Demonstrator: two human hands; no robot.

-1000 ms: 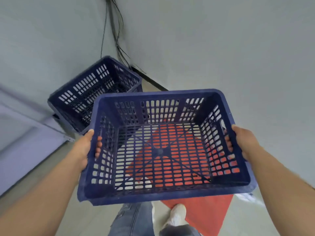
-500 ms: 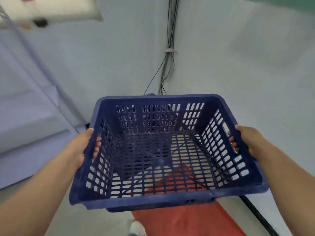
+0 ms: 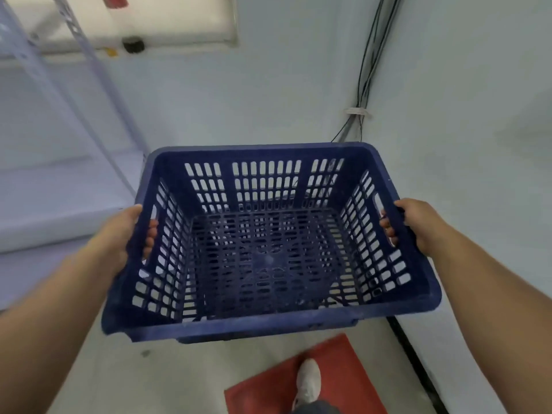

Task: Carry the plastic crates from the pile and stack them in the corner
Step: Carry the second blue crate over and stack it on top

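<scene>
Blue crate (image 3: 263, 322) is held up in front of the person, left hand (image 3: 119, 243) and right hand (image 3: 418, 222) each curled through a side handle slot. Below lies a red mat (image 3: 352, 380) under one white shoe (image 3: 307, 380); cables (image 3: 367, 70) run down the corner beyond.

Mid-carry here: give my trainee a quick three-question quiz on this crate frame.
1. True or false: both hands grip the blue crate by its side handle slots.
2. What lies inside the crate? A) bottles B) nothing C) a cloth
3. What is the white shoe standing on?

Key: 1. True: left hand and right hand each curl fingers through a slot. 2. B. 3. The red mat.
</scene>
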